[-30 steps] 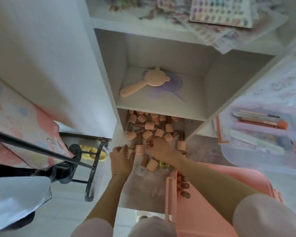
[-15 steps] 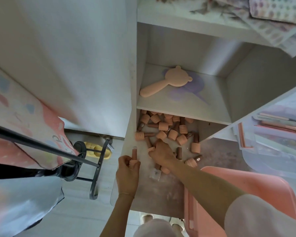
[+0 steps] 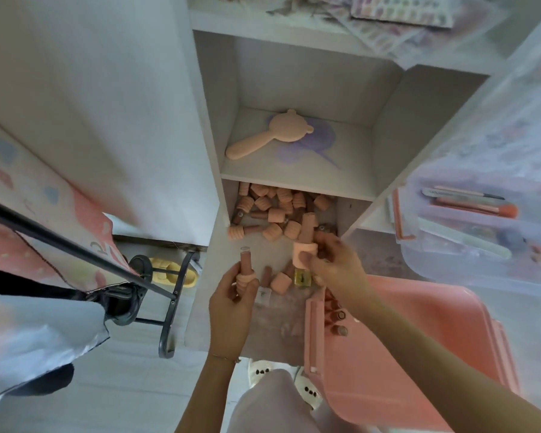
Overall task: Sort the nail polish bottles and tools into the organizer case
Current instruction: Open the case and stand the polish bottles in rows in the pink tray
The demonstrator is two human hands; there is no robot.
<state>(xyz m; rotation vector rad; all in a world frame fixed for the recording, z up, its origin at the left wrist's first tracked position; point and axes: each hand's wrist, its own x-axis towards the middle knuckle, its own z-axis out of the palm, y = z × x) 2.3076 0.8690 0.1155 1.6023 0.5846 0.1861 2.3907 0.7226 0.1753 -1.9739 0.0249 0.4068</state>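
Note:
A heap of peach-capped nail polish bottles (image 3: 274,210) lies at the back of the desk, under a shelf. My left hand (image 3: 231,300) grips one bottle (image 3: 246,267) upright, clear end up. My right hand (image 3: 334,267) holds a few bottles lifted off the desk: a peach-capped one (image 3: 303,256), a longer one (image 3: 307,228) sticking up behind it and a small yellow bottle (image 3: 300,278) below. The pink organizer case (image 3: 388,339) stands open at the lower right, with several bottles (image 3: 336,317) along its left edge.
A clear box with nail tools (image 3: 469,220) sits at the right. A peach bear-shaped mirror (image 3: 270,134) lies on the shelf above. More bottles (image 3: 278,281) lie between my hands. Left of the desk stand a black metal frame (image 3: 169,310) and hanging fabric.
My right hand has risen off the pile with a few bottles in its grip. My left hand keeps its bottle and has shifted slightly; the view has swung to the left.

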